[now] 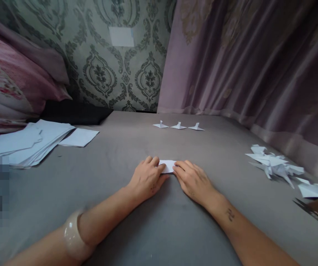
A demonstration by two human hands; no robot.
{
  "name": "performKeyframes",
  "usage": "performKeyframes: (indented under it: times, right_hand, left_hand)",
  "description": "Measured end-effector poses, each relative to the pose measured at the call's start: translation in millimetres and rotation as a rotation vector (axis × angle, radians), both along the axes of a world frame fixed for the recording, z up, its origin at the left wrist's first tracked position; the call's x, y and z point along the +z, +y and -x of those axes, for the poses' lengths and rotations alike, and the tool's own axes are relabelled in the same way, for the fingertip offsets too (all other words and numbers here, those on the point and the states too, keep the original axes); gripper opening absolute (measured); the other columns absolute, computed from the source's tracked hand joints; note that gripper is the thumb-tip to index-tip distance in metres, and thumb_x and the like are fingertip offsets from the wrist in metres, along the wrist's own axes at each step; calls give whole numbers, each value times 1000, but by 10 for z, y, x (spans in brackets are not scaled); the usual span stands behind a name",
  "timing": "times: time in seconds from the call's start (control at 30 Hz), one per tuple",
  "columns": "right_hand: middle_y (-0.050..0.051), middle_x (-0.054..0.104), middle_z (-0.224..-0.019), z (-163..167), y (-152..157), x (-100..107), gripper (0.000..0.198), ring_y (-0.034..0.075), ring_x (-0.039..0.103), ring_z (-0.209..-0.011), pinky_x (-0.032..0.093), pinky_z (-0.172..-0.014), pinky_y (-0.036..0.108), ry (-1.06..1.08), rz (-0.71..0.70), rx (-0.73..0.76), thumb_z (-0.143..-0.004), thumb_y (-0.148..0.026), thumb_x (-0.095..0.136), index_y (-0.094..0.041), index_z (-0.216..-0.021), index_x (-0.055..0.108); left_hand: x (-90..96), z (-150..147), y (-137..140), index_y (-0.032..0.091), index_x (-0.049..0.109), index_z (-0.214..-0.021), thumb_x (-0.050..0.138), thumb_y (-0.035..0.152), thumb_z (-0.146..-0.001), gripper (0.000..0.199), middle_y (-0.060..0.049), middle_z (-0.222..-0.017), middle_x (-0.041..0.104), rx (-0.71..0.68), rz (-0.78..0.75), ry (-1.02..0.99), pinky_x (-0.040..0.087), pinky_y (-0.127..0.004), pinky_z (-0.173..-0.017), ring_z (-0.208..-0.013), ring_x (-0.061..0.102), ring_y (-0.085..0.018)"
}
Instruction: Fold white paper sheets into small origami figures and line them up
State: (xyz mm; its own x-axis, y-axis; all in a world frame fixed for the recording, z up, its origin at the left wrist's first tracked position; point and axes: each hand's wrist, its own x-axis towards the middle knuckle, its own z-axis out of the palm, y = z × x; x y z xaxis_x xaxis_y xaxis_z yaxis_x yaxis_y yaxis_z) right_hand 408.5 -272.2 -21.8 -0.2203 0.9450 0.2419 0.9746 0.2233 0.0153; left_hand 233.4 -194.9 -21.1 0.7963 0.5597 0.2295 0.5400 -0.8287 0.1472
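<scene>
Between my hands, at the middle of the grey surface, lies a small folded piece of white paper (168, 166). My left hand (149, 177) grips its left end, thumb and index finger on the paper. The right end is under the fingertips of my right hand (192, 179), which are drawn together and pressed on it. Both ends of the paper are partly hidden by fingers. Beyond the hands, three folded paper figures (178, 126) with spread, wing-like points stand in a row.
White paper sheets (45, 136) are stacked at the left, beside a black cloth-like item (75, 112). A heap of folded white paper pieces (275, 162) sits at the right, near scissors-like blades (308, 207). Curtains (217, 55) and a patterned wall (98, 70) border the grey surface (131, 136).
</scene>
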Motion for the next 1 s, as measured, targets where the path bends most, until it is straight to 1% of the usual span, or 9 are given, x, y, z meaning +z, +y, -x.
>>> performKeyframes:
  times: [0.1,0.2,0.27,0.33,0.43,0.57,0.63,0.8,1.0]
  right_hand:
    - [10,64,-96,35,38,4,27,22,54,-86,42,-77,34,-48,-30,4,-90,-5,37,-16,-91,61]
    - [11,64,-101,68,45,82,26,22,55,-91,42,-82,36,143,-180,10,-95,-15,34,-17,-94,60]
    - [12,62,-110,67,33,162,24,23,55,-102,42,-89,37,424,-350,-40,-96,-26,37,-18,-102,59]
    - [11,62,-110,51,20,226,28,22,57,-103,45,-87,36,746,-439,-152,-96,-35,37,-19,-107,57]
    - [9,67,-96,55,17,234,40,19,63,-83,50,-72,32,1167,-278,-273,-95,-47,33,-18,-98,60]
    - [6,68,-77,195,21,119,38,17,64,-71,49,-64,28,1326,63,-237,-84,-52,54,-16,-87,62]
    - [4,69,-79,280,13,67,30,16,64,-72,49,-67,27,1341,82,-203,-78,-45,65,-17,-90,62]
    - [0,65,-70,335,-2,46,22,14,60,-65,47,-64,26,1364,24,-211,-82,-39,60,-17,-82,63]
    - [-1,62,-65,334,-26,96,22,12,57,-60,45,-59,24,1338,71,-176,-81,-37,60,-17,-72,61]
  left_hand:
    - [-33,-14,69,18,67,-97,45,40,-91,32,-13,-94,61,-23,21,-73,40,-39,-75,-86,51,-27]
    - [-22,-44,86,19,69,-90,45,33,-91,28,-9,-87,64,-15,234,-309,39,-38,-78,-85,53,-24]
    - [10,-70,74,18,69,-87,48,37,-90,28,-7,-79,64,53,589,-593,41,-36,-76,-79,55,-22]
    - [44,-97,50,17,67,-88,56,41,-85,27,-5,-76,64,128,1060,-883,45,-33,-71,-72,58,-20]
    - [75,-131,4,15,62,-88,70,35,-75,25,-4,-78,66,213,1532,-1174,48,-30,-69,-67,61,-16]
    - [73,-152,-37,17,57,-85,74,29,-71,25,-2,-79,67,216,1604,-1316,49,-27,-73,-72,64,-14]
    - [66,-153,-45,17,56,-86,72,28,-74,23,-3,-83,67,190,1615,-1308,49,-28,-76,-77,65,-15]
    - [56,-151,-59,17,61,-95,69,24,-76,21,-5,-94,68,157,1647,-1255,48,-28,-75,-83,64,-16]
    - [24,-163,-101,13,67,-87,73,29,-74,22,-7,-88,69,114,1666,-1202,47,-30,-80,-85,63,-18]
